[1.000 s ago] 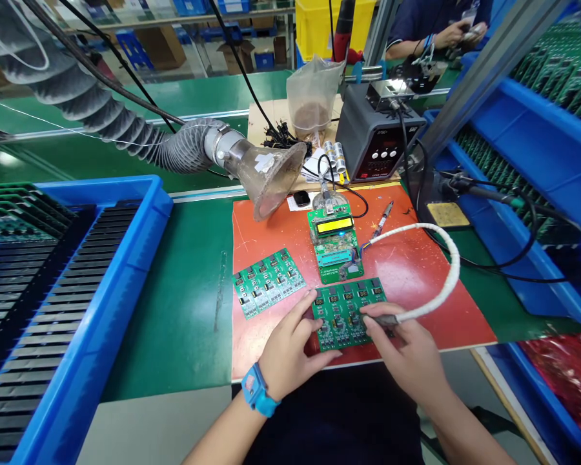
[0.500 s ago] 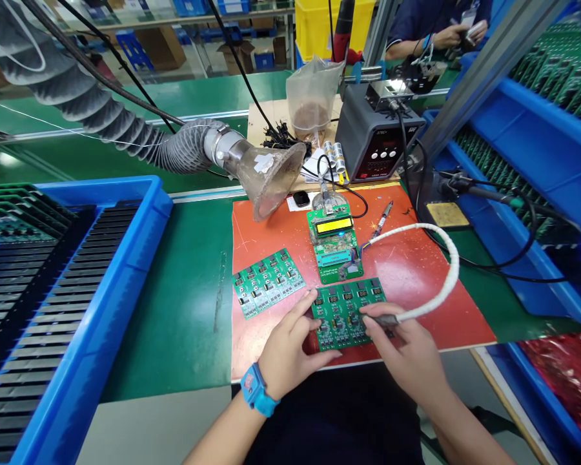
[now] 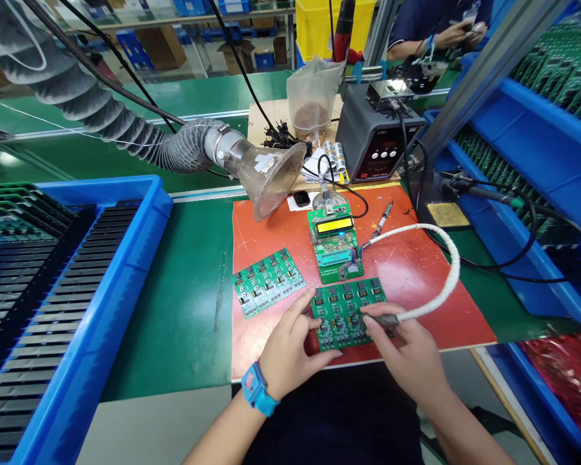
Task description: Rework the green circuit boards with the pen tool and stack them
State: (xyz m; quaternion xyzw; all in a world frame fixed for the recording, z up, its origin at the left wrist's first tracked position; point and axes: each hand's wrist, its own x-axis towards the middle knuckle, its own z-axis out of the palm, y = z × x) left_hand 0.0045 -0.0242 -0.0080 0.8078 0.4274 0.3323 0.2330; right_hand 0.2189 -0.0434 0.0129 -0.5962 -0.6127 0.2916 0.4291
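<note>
A green circuit board panel (image 3: 339, 323) with a row of small digit displays lies on the red mat. My left hand (image 3: 290, 342) grips its left side, index finger at the top corner and thumb along the lower edge. Between the fingers of my right hand (image 3: 409, 352) is the dark probe (image 3: 386, 319) of a white-sleeved cable (image 3: 452, 278), its end at the right part of the panel. The tip is hidden by my fingers. That cable runs to a green programmer board (image 3: 336, 242) with a lit yellow screen. A second panel (image 3: 270, 283) lies to the left.
A fume extractor funnel (image 3: 275, 177) hangs over the red mat (image 3: 445, 323). Behind stand a soldering station (image 3: 377, 142) and a plastic bag (image 3: 314, 97). Blue bins flank the bench, the left one (image 3: 126, 258) slotted. A pen (image 3: 383, 218) lies right; a co-worker's hands (image 3: 458, 35) show behind.
Hardly anything differs. Both hands stay in place on the panel and probe; only the co-worker's hands at the back have shifted slightly.
</note>
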